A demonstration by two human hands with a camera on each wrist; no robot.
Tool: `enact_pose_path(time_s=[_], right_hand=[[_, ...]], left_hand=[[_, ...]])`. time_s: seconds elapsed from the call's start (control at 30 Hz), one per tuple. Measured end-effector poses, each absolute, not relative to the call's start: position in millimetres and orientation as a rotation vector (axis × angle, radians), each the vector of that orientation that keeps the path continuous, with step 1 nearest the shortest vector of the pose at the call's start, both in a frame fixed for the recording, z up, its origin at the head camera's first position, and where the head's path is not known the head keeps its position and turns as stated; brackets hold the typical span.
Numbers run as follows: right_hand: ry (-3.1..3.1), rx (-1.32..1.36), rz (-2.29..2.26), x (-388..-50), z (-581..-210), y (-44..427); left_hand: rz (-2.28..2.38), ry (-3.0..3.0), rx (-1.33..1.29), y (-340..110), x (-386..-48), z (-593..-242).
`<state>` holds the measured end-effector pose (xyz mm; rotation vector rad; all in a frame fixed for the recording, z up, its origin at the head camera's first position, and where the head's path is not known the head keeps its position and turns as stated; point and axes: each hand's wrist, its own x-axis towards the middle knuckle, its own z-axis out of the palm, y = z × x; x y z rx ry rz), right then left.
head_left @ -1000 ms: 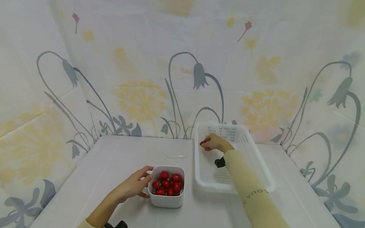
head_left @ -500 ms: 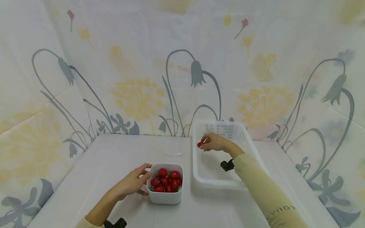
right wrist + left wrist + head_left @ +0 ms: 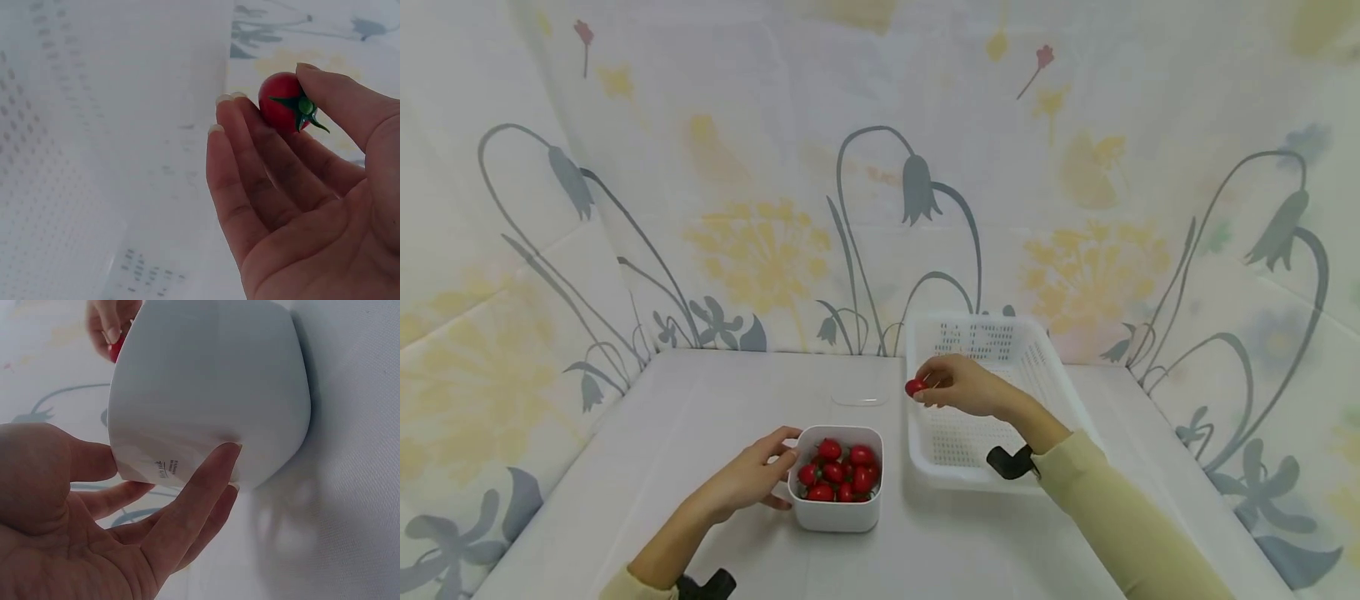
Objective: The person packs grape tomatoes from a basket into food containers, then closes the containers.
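Observation:
My right hand (image 3: 966, 387) pinches a red cherry tomato (image 3: 914, 387) between thumb and fingertips, above the left rim of a white perforated basket (image 3: 955, 479). A green stem shows on that tomato (image 3: 275, 94) in the right wrist view, where the other fingers extend fairly straight. My left hand (image 3: 747, 475) rests against the left side of a small white square box (image 3: 837, 520). Its fairly straight fingers (image 3: 194, 506) touch the wall in the left wrist view, with the thumb at the edge. Several cherry tomatoes (image 3: 832, 472) lie inside the box.
A thin clear flat piece (image 3: 859, 400) lies on the white table (image 3: 715, 417) behind the box. The basket stands to the box's right, with a gap between them. A floral-printed sheet (image 3: 790, 167) hangs behind the table.
My right hand has moved left and toward me with the tomato, from inside the basket to its left rim. My left hand stays at the box. The head view has shifted slightly.

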<state>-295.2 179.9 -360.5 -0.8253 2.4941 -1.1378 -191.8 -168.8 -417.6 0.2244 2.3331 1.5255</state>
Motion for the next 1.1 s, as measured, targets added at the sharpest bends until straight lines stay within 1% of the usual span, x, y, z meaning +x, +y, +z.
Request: enact_pose_path(time_s=[0.2,0.43,0.73,0.93,1.1], right_hand=[[2.504,-0.977,-1.120,-268,-361,151],[2.485,-1.124,-1.071,-243,-376,114],[2.492,-1.172,-0.952,-237,-394,85],[2.607,-1.212,-0.685,-231,-403,73],[2.644,-1.261,-0.533,-227,-402,71]], left_hand=[[1.524,2.340,0.220,-167,-192,-417],[1.519,2.350,0.205,-166,-190,-417],[1.509,2.360,0.195,-168,-191,-418],[1.511,2.347,0.187,-169,-189,-418],[1.519,2.341,0.198,-170,-189,-418]])
